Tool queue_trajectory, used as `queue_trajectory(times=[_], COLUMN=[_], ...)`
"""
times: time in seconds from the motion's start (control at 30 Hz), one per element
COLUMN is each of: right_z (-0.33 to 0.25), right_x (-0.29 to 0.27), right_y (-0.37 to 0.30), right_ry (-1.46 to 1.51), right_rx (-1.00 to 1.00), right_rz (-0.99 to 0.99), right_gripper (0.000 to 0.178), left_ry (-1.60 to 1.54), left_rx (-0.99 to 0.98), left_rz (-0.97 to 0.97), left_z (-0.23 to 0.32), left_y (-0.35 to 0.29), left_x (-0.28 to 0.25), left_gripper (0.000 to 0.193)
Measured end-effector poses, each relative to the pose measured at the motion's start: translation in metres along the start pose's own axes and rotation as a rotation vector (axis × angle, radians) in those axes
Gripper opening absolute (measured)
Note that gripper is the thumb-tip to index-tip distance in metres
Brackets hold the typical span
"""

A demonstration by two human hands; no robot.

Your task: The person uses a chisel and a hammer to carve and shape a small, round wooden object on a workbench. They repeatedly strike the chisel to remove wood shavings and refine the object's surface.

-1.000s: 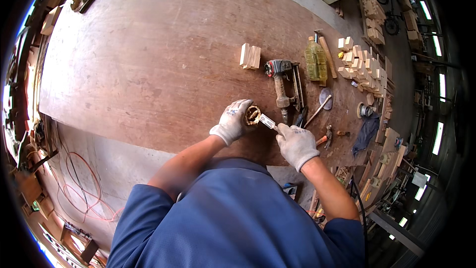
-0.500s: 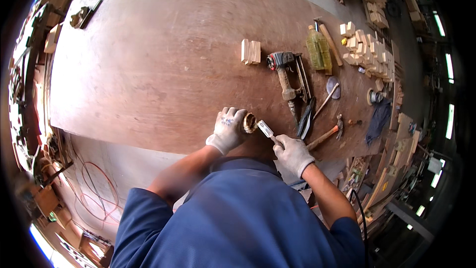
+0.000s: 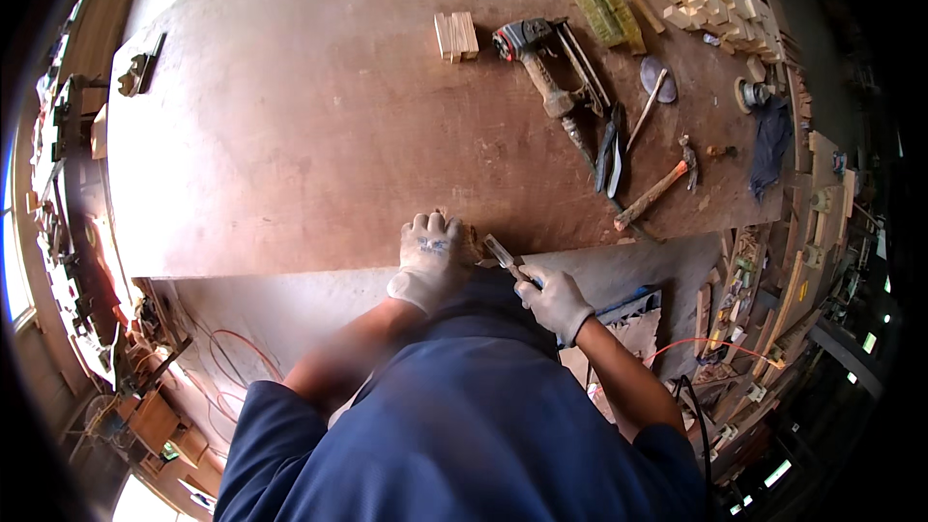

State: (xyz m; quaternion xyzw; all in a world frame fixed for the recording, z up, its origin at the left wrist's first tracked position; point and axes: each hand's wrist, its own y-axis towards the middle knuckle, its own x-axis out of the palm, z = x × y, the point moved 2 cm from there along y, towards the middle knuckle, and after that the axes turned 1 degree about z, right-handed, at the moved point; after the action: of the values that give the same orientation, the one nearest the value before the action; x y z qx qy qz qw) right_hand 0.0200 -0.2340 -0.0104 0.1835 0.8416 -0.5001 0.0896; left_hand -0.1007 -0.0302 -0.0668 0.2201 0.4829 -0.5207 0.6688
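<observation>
While the gloved left hand (image 3: 430,253) is clasping a small brown piece (image 3: 473,244) by the near edge of the workbench (image 3: 290,135), the gloved right hand (image 3: 556,302) is gripping a chisel (image 3: 500,253), and that blade is pointing up and leftward, right beside the piece! Whether steel and piece are touching, nobody is telling from this angle. Both grips are looking firm: the left fingers are folding over the piece and hiding most of it, the right ones are wrapping snugly around the handle.

So how far along is it? By the look of things, the work is sitting somewhere mid-course: piece in one hand, tool in the other, blade lining up at close quarters. The piece is not resting free on the bench as something finished. How much of its surface is done and how much is remaining, the glove is concealing.

Out on the bench, the supporting cast is waiting unheld: a hammer (image 3: 657,195) is lying to the right, a nail gun (image 3: 546,85) is resting farther up, a few pale wooden blocks (image 3: 456,37) are standing close together near its head, and a bigger block pile (image 3: 710,0) is crowding the far right.
</observation>
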Motion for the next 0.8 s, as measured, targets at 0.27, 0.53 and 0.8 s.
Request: queue_trajectory(times=[0.27, 0.53, 0.8], right_z=[0.044, 0.05, 0.048], right_x=[0.009, 0.01, 0.022], right_y=[0.009, 0.019, 0.026], right_ry=[0.29, 0.342, 0.259], right_rx=[-0.031, -0.064, -0.146], right_rz=[-0.115, -0.237, -0.208], right_gripper=[0.031, 0.03, 0.03], left_ry=[0.063, 0.038, -0.088], left_rx=[-0.221, -0.335, -0.425], left_rz=[0.117, 0.285, 0.353], left_z=[0.025, 0.031, 0.022], left_y=[-0.026, -0.052, -0.063], left_x=[0.01, 0.037, 0.058], left_gripper=[0.056, 0.057, 0.06])
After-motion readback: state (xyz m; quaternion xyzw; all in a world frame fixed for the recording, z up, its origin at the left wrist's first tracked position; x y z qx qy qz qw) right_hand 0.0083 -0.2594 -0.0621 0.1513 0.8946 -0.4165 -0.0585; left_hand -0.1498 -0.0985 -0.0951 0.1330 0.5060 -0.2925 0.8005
